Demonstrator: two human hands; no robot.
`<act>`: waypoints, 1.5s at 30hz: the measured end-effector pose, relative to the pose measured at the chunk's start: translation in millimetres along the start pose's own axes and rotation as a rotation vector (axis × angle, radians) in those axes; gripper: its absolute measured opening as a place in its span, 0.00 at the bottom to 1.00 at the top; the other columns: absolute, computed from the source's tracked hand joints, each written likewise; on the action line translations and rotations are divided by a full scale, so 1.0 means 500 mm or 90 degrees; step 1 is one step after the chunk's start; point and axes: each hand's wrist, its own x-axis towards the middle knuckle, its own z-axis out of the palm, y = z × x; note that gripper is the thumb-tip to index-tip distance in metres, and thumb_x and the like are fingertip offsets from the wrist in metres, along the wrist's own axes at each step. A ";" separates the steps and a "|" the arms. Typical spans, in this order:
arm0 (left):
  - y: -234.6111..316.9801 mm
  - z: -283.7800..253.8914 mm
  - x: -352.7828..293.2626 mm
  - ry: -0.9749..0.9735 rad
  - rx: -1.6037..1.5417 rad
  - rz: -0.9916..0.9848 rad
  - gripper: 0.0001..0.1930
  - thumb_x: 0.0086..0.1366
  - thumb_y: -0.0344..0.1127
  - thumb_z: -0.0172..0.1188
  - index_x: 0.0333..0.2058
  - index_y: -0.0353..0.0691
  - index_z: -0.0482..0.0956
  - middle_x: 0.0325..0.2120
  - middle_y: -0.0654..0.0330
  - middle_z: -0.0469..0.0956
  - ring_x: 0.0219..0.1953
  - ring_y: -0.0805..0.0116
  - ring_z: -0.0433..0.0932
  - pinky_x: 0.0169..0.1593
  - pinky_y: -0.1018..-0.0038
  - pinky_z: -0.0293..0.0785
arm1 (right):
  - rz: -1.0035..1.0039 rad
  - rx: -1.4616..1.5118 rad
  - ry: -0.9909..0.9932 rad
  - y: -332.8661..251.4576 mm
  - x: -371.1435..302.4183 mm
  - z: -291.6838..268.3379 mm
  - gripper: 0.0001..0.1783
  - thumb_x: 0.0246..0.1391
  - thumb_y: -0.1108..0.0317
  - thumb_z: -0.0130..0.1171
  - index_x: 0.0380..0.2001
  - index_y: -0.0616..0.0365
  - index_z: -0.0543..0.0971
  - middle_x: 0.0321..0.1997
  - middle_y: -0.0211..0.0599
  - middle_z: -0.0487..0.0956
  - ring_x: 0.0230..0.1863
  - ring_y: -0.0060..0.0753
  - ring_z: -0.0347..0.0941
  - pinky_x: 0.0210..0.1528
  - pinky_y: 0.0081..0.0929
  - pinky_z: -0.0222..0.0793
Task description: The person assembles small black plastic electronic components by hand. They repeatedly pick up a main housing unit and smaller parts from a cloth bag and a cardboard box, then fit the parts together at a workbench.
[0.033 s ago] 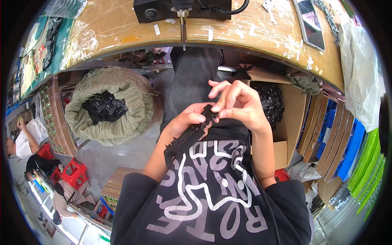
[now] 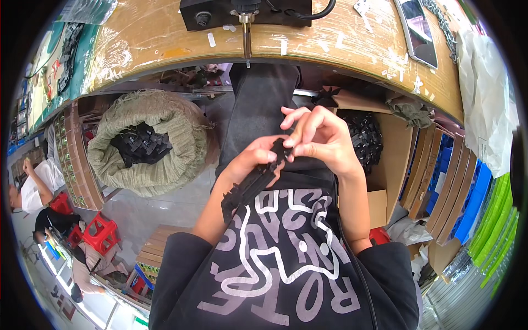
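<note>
A long black toothed plastic part (image 2: 250,184) lies aslant above my lap, one end near my chest and the other at my fingers. My left hand (image 2: 257,158) is wrapped around its upper half, thumb pressed on top. With thumb and index finger, my right hand (image 2: 319,140) pinches at the far end of the same part, while its other fingers are bent and raised. Whether a small separate piece sits between the right fingertips is too small to make out.
A woven sack (image 2: 192,148) of black parts stands to the left, and a cardboard box (image 2: 399,159) with more black pieces to the right. Ahead, a machine with a vertical metal tip (image 2: 247,44) overhangs the wooden table (image 2: 148,33). A phone (image 2: 421,38) lies there. People sit beyond red stools (image 2: 100,232).
The far end of the black part has tilted slightly within my left hand. Both hands stay in nearly the same place.
</note>
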 end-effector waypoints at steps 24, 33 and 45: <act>0.112 0.096 0.055 0.516 0.402 0.440 0.09 0.54 0.24 0.49 0.36 0.32 0.68 0.21 0.66 0.72 0.20 0.85 0.67 0.22 0.86 0.64 | 0.274 0.148 0.132 -0.058 0.009 0.075 0.17 0.44 0.76 0.57 0.39 0.65 0.65 0.19 0.32 0.71 0.19 0.20 0.68 0.20 0.17 0.68; 0.110 0.098 0.051 0.508 0.405 0.438 0.08 0.54 0.23 0.48 0.34 0.32 0.69 0.22 0.65 0.72 0.21 0.84 0.68 0.24 0.87 0.64 | 0.260 0.126 0.135 -0.060 0.006 0.078 0.16 0.44 0.77 0.56 0.38 0.66 0.65 0.18 0.32 0.71 0.19 0.19 0.67 0.19 0.17 0.68; 0.113 0.095 0.053 0.509 0.410 0.442 0.10 0.54 0.23 0.48 0.36 0.31 0.68 0.23 0.64 0.73 0.22 0.84 0.69 0.24 0.86 0.65 | 0.267 0.139 0.141 -0.056 0.012 0.078 0.17 0.44 0.76 0.56 0.38 0.66 0.65 0.18 0.31 0.70 0.19 0.18 0.67 0.19 0.17 0.68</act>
